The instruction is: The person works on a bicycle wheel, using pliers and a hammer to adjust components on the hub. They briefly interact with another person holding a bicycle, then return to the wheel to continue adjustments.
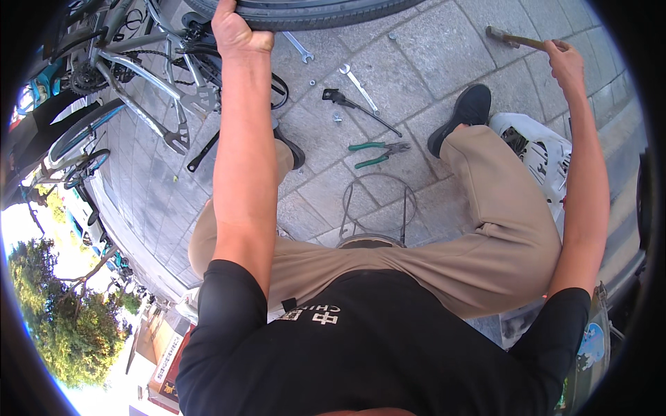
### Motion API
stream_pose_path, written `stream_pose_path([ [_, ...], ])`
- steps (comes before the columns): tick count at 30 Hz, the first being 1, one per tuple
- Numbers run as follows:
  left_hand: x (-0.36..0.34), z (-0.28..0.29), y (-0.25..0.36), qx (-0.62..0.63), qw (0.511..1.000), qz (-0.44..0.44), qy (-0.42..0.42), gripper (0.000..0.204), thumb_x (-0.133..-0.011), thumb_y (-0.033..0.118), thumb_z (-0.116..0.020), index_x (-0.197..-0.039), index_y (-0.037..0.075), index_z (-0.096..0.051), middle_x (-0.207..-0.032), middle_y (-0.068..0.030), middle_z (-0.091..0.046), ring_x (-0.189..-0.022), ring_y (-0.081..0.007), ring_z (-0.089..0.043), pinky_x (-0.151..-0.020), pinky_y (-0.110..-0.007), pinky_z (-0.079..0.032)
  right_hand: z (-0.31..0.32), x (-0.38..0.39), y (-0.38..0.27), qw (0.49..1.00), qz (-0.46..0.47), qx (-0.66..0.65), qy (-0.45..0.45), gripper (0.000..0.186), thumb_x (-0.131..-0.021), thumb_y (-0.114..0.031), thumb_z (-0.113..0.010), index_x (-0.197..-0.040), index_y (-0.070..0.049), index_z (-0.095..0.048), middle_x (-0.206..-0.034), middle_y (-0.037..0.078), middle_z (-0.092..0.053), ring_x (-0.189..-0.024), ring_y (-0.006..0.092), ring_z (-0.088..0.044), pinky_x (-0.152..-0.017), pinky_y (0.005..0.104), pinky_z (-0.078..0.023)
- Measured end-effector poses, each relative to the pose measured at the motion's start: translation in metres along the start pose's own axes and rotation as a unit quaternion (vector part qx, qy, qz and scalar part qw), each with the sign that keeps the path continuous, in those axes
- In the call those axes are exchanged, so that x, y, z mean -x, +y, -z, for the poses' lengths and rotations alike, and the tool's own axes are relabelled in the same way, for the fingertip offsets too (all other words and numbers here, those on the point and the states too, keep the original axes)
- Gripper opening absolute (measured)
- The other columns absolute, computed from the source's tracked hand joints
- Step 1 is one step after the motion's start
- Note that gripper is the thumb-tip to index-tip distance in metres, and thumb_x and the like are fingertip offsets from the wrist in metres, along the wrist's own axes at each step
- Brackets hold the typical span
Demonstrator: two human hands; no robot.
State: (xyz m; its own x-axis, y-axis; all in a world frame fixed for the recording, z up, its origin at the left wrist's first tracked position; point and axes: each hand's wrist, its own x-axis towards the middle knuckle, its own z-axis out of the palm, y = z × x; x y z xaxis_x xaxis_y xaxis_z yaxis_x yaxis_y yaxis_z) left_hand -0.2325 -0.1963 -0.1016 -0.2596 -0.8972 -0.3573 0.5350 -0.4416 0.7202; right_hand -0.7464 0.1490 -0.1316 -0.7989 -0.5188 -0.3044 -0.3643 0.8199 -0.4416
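Observation:
At the top edge, my left hand [239,31] is closed around the rim of a bicycle wheel [340,19] with a black tyre, only partly in view. My right hand [565,64] is out at the far right, fingers wrapped round the handle of a hammer [513,38]. The hammer's head points left, apart from the wheel. On the paving below the wheel lie a wrench [361,90], a second wrench [300,47], a black kickstand [364,113] and pliers with green handles [374,146], jaws apart. Small metal nuts are scattered beside them.
A silver bicycle frame [142,75] with chain and crank lies at the upper left. Beside my right leg is a white plastic container [551,156] with tools in it. My shoes [468,114] flank the tools. Other bicycles [83,135] stand farther left.

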Motion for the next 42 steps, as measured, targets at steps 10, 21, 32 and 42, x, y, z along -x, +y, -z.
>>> stream_pose_path([
  [10, 0.008, -0.03, 0.014, 0.012, 1.0, -0.018, 0.01, 0.018, -0.104, 0.024, -0.068, -0.104, 0.006, -0.071, -0.103, -0.0099, -0.078, -0.096, -0.0305, -0.074, -0.097, -0.05, -0.059, 0.004, 0.004, 0.008, 1.0, 0.021, 0.002, 0.0, 0.061, -0.091, -0.046, -0.068, -0.128, 0.002, -0.077, -0.075, 0.003, -0.069, -0.06, 0.0115, -0.06, -0.058, 0.0323, -0.05],
  [21, 0.064, 0.02, -0.045, -0.006, 0.996, 0.037, 0.08, 0.027, -0.105, 0.022, -0.061, -0.123, 0.001, -0.063, -0.116, -0.0157, -0.071, -0.114, -0.0371, -0.068, -0.108, -0.059, -0.051, 0.0, 0.004, 0.022, 1.0, -0.003, -0.001, -0.002, 0.056, -0.094, -0.045, -0.072, -0.134, -0.006, -0.075, -0.074, -0.004, -0.062, -0.056, 0.0051, -0.052, -0.047, 0.0259, -0.041],
  [32, 0.135, 0.112, -0.144, 0.015, 0.98, 0.11, 0.163, 0.019, -0.103, 0.018, -0.066, -0.109, 0.001, -0.068, -0.105, -0.0161, -0.073, -0.104, -0.0351, -0.071, -0.101, -0.053, -0.057, -0.005, 0.002, 0.02, 0.999, 0.004, -0.03, 0.028, 0.053, -0.093, -0.041, -0.075, -0.129, -0.002, -0.075, -0.074, -0.003, -0.063, -0.055, 0.0057, -0.052, -0.046, 0.0259, -0.04],
  [42, 0.177, 0.152, -0.192, 0.051, 0.965, 0.158, 0.202, 0.022, -0.097, 0.014, -0.078, -0.113, 0.002, -0.07, -0.105, -0.0111, -0.074, -0.097, -0.0278, -0.073, -0.091, -0.046, -0.061, 0.006, 0.03, -0.012, 0.999, -0.023, -0.042, 0.0, 0.052, -0.091, -0.033, -0.075, -0.126, 0.006, -0.074, -0.076, 0.003, -0.068, -0.057, 0.0111, -0.059, -0.049, 0.0295, -0.045],
])
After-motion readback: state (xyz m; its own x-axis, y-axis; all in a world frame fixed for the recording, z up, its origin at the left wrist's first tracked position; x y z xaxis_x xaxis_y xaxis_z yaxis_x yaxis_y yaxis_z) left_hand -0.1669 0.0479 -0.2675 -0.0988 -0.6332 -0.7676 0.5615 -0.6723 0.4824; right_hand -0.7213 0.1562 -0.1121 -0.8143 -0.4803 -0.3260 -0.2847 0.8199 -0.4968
